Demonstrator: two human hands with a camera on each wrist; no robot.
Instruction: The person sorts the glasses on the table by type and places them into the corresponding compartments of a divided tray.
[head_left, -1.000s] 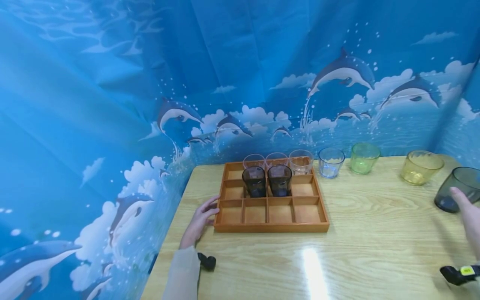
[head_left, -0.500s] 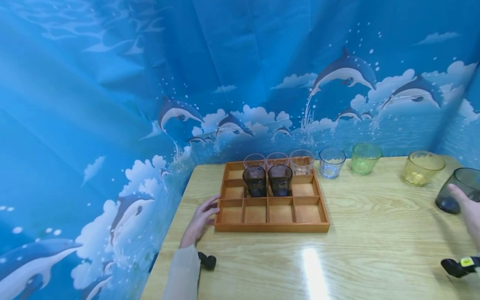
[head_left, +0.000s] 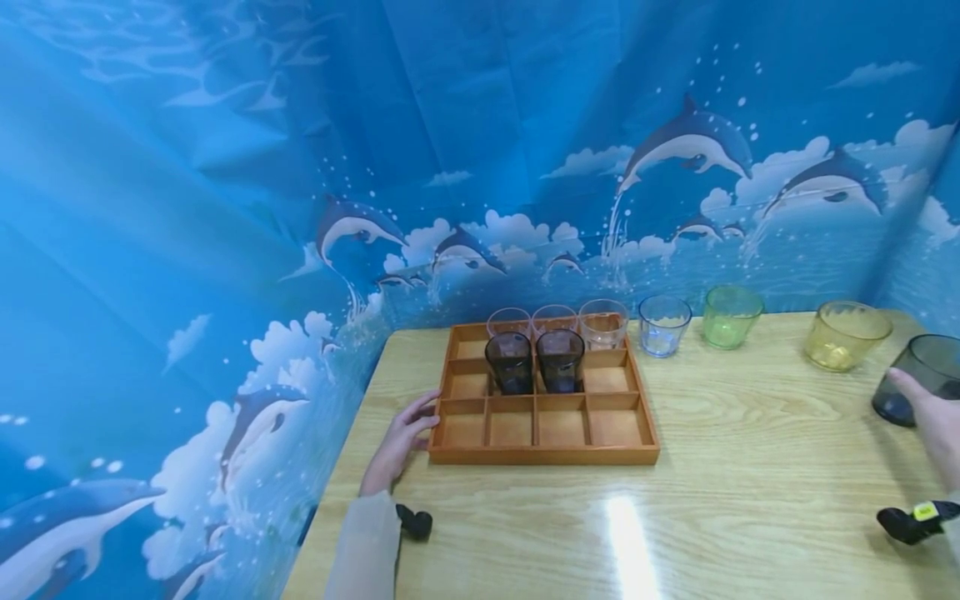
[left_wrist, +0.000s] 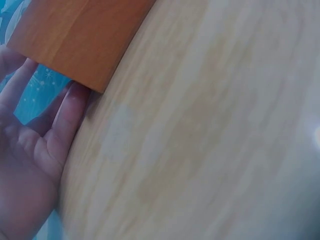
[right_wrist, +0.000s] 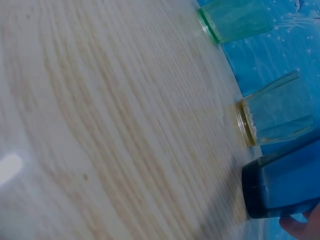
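Note:
On the left side of the wooden compartment tray [head_left: 543, 456], my left hand [head_left: 399, 443] rests with loosely extended fingers touching its edge. The left wrist view shows those fingers [left_wrist: 70, 112] against the tray's corner [left_wrist: 90, 65]. At the far right, my right hand [head_left: 937, 429] holds a dark grey glass [head_left: 937, 358], thumb on the near side; its other fingers are mostly hidden. In the right wrist view the dark glass [right_wrist: 282, 182] stands with its base at the tabletop. Two dark glasses [head_left: 512, 367] stand in the tray's middle row, with three clear glasses [head_left: 602, 325] behind them.
Along the back of the table [head_left: 750, 500] stand a blue glass [head_left: 663, 329], a green glass [head_left: 731, 317] and a yellow glass [head_left: 843, 337]. The yellow one is close to the dark glass. A dolphin-print curtain [head_left: 487, 125] hangs behind.
My right hand and its thumb have shifted slightly left against the dark glass, which stays about where it was. My left hand and the tray have not visibly moved.

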